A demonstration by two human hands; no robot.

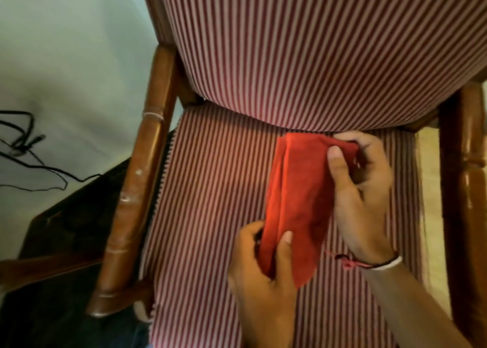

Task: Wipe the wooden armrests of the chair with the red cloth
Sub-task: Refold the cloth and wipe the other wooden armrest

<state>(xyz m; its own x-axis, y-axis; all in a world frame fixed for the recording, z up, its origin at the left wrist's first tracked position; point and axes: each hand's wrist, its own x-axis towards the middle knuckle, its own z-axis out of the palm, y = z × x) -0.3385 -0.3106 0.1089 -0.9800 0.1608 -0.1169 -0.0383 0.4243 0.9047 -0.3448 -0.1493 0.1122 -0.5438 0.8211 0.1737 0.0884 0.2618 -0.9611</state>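
Note:
A red cloth (297,200), folded into a long strip, is stretched over the striped seat (205,202) of the chair. My left hand (261,276) pinches its near end between thumb and fingers. My right hand (361,189) grips its far end close to the striped backrest (303,52). The left wooden armrest (134,189) runs along the seat's left side, with pale scuffs on it. The right wooden armrest (466,176) runs down the right edge of the view. Neither hand touches an armrest.
A dark wooden table or cabinet (66,229) stands just left of the left armrest. Black cables (31,150) hang against the pale wall (66,44) behind it. A red thread and bangle sit on my right wrist.

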